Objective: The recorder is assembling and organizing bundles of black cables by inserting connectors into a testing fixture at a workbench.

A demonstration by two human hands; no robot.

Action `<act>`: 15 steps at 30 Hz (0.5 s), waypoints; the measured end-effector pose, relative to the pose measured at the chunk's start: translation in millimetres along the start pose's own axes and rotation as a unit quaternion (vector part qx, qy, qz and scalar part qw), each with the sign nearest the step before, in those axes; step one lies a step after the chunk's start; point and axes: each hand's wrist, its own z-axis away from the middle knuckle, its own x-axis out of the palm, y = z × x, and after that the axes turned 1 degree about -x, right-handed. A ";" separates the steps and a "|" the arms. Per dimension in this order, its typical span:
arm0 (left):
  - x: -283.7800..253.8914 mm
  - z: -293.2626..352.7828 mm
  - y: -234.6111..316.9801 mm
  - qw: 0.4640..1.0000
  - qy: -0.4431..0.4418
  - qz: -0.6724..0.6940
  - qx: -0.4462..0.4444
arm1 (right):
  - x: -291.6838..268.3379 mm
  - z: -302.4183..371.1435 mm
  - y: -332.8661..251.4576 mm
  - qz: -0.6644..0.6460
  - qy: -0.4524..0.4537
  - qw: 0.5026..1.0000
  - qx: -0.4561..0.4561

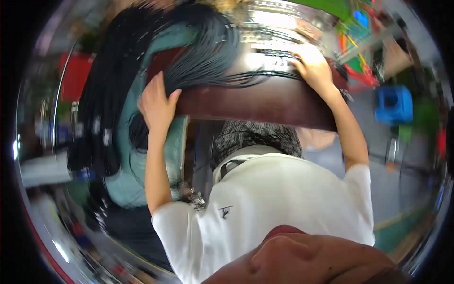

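Mostly a matter of the cords [142,71]: a thick black bundle, draped over the left end of the table [265,102] and hanging down across a teal cloth [127,161]. Looks heavy as a mass yet limp and slippery strand by strand, likely to slide and tangle; best gathered in a full handful where the bundle crosses the table's edge, not by loose ends. Left hand [156,106] opened flat, fingers close together, pressed on the bundle just at that brown edge, clamped on nothing. Right hand [313,66] laid on the tabletop over a few thin strands [255,73] running off from the bundle; cannot tell whether pinching one or only resting. Hard to read otherwise: tabletop washed out by glare, the bundle's lower end smeared by blur, white shirt [283,199] blocking the view beneath the table, far background a blur of colours around a blue stool [393,104].
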 end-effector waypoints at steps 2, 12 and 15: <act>-37.6 14.2 3.6 0.999 0.018 0.035 -0.029 | 26.6 9.0 5.9 0.020 -0.070 0.997 -0.006; -206.7 327.5 -286.5 0.841 0.061 -0.288 -0.454 | 12.2 17.3 34.4 0.034 -0.048 0.997 0.043; -241.8 433.2 -334.3 0.683 0.051 -0.322 -0.654 | -28.9 45.0 35.9 0.037 0.061 0.995 0.067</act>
